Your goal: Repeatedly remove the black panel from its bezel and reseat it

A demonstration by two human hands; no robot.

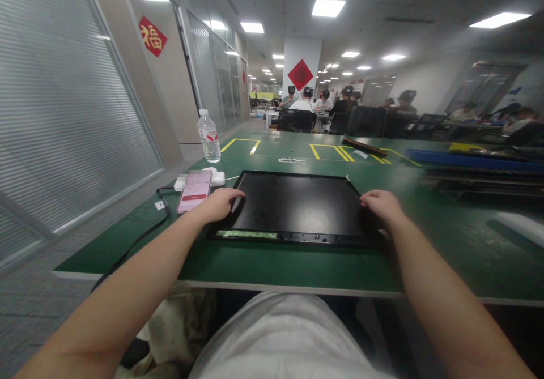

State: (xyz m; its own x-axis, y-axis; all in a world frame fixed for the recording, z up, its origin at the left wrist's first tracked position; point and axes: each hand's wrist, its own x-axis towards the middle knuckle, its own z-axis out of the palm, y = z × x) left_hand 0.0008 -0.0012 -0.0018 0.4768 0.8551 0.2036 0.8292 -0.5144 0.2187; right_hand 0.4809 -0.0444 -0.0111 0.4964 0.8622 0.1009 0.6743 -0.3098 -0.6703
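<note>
panel (293, 203) between 2 hands (221, 204) (382, 204), 1 bottle (209, 136)

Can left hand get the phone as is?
Likely yes: the phone lies just beside the left hand, nothing lying on it, though that hand is at the edge of the black panel.

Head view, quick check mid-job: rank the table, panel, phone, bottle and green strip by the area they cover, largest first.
1. Table
2. Panel
3. Phone and bottle: too alike to rank
4. Green strip: long but thin
</note>
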